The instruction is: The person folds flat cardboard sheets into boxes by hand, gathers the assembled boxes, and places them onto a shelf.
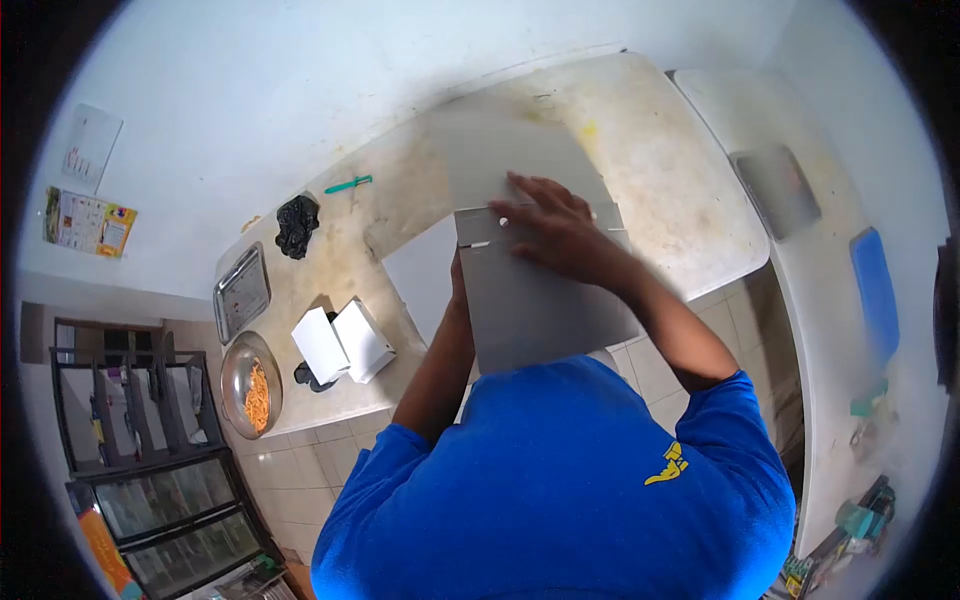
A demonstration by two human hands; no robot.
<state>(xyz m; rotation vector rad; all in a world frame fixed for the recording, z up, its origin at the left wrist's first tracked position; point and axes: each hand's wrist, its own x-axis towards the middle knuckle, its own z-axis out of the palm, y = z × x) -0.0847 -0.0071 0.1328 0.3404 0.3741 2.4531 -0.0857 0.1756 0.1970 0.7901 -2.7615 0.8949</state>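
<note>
In front of my chest is a grey folding carton with a crease, small slots and a flap that is blurred at its far end. My right hand lies on it near the crease, its fingers spread. At the carton's left edge, my left hand grips it from the side and below; most of its fingers are hidden behind the board. A white panel shows on the table to the left of the carton; whether it is joined to the carton I cannot tell.
On the table are an open white box, a black plastic bag, a teal pen-like item, a metal tray and a bowl of orange-brown food. To the right are a grey tray and a blue board.
</note>
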